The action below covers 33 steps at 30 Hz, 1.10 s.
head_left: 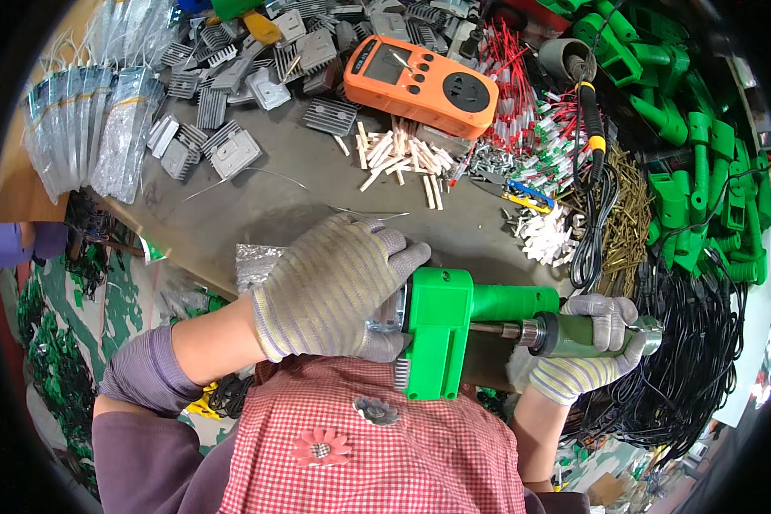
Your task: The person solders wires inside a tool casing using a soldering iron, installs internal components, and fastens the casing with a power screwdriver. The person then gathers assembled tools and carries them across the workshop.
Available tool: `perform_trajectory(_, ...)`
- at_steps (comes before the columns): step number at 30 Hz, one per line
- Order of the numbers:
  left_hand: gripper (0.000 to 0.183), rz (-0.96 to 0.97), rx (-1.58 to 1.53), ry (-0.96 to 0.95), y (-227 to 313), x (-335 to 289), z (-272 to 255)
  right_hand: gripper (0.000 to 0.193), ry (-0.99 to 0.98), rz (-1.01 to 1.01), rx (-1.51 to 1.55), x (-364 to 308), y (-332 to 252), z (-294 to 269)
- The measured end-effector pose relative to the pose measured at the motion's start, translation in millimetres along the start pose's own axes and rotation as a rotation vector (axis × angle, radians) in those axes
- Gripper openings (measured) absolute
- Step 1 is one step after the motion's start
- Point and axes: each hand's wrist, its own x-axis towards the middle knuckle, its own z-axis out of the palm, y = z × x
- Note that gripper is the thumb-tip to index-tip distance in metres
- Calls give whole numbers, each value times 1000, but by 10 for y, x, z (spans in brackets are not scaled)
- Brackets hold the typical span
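My left hand (330, 283), in a striped knit glove, is closed around the front end of a green plastic tool housing (439, 334). Metal fins show at the housing's lower left edge; the rest of that part is hidden by my palm. From the housing a ribbed green handle points right. My right hand (600, 343), gloved alike, wraps round a powered screwdriver (565, 334) with an olive body and a metal collar. Its bit runs left, below the handle, to the housing's right side; I cannot tell whether it sits on a screw.
Finned metal blocks (231, 150) and an orange multimeter (424, 81) lie at the back. White ceramic sticks (403, 154), brass screws (625, 206) and a soldering iron (589, 120) lie on the grey table (283, 154). Green housings (702, 171) and black cables (677, 360) crowd the right; bagged strips (120, 128) lie left.
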Motion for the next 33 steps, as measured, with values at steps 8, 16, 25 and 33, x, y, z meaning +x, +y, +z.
perform_trajectory(8,83,1,-8,-11,-5,-12,19,18,13,-10,-47,-20,17,23)
perform_trajectory(16,82,26,8,36,-23,-11,37,14,-10,4,6,-19,69,57)
perform_trajectory(25,84,21,10,53,-23,-42,30,24,2,-19,-72,-51,41,34)
perform_trajectory(33,92,-157,212,34,21,-626,-250,42,141,-51,-163,-42,50,-45)
